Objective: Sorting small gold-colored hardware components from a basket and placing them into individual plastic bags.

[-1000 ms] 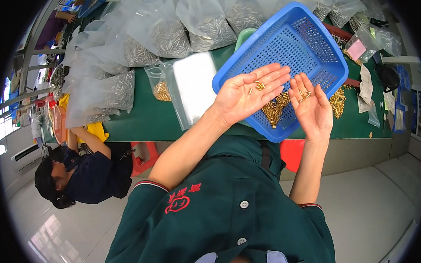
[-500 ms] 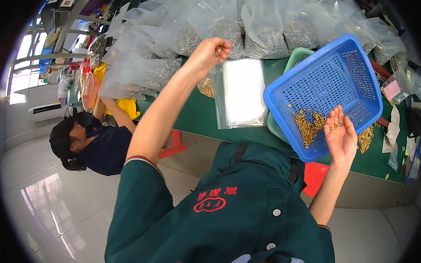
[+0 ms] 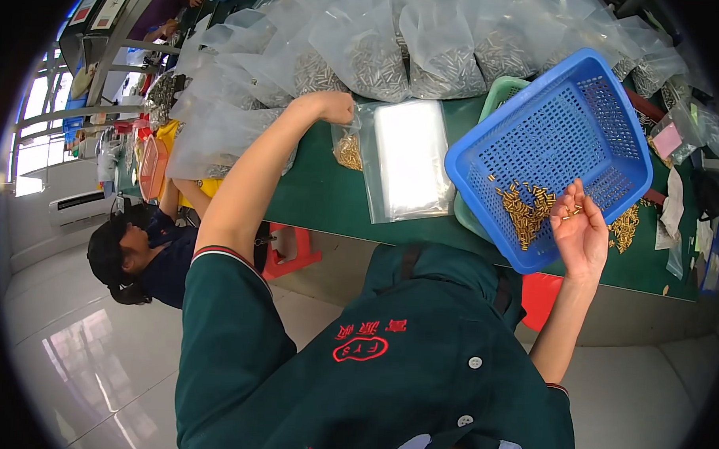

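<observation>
My left hand (image 3: 334, 108) is closed in a fist over the mouth of a small clear bag (image 3: 348, 151) that has small brass-coloured pieces at its bottom. Its fingertips are turned away, so what it holds is hidden. Palm up, my right hand (image 3: 582, 240) cups a few small brass cylinders (image 3: 572, 212) on its curled fingers. It is over the near right side of a blue perforated basket (image 3: 489, 144). Inside the basket, a heap of the same brass cylinders (image 3: 524, 214) is gathered in the near left corner.
A stack of clear flat bags (image 3: 409, 159) lies between my hands on the green table (image 3: 329, 200). Filled bags of silvery pieces (image 3: 444, 69) line the back. A green basket (image 3: 502, 95) sits under the blue one. More brass pieces (image 3: 624, 230) lie at right. Someone sits at left (image 3: 161, 245).
My left hand has moved left and down to the small bag; brass pieces that showed in its fingers are now out of sight. My right hand's fingers have curled in slightly.
</observation>
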The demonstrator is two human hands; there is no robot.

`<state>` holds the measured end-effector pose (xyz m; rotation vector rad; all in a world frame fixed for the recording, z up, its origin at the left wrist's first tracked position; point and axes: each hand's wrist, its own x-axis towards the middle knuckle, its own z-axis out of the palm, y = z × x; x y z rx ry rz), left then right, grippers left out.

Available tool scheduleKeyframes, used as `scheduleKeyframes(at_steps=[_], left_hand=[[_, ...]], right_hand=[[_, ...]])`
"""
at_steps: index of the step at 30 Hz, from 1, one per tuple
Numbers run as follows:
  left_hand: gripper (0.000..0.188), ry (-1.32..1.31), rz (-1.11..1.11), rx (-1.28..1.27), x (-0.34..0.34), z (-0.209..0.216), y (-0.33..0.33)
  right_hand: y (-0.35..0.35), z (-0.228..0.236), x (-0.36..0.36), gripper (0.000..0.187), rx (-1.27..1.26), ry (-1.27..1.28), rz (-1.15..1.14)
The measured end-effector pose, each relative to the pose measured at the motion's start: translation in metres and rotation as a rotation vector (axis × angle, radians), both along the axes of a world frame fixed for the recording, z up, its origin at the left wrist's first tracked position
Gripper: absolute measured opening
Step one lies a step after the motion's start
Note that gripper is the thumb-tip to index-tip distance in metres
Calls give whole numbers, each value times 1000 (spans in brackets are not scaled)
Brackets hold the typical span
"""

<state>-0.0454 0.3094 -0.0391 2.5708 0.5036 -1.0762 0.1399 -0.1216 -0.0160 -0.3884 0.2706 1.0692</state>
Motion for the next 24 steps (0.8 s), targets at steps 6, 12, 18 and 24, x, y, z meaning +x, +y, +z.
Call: scheduleKeyframes(at_steps=[6, 12, 18, 24], left_hand=[[16, -256, 25, 87, 9, 49, -29], [42, -927, 927, -1423, 50, 123, -180], [42, -654, 1559, -1798, 86, 69, -266], [40, -470, 1759, -1890, 105, 50, -304]], right_hand=[[10, 16, -6, 31, -238, 30, -106], [19, 15, -9, 41, -58, 47, -127], [28, 41, -16, 47, 12, -92, -114], [23, 44, -16, 46, 14, -128, -146]])
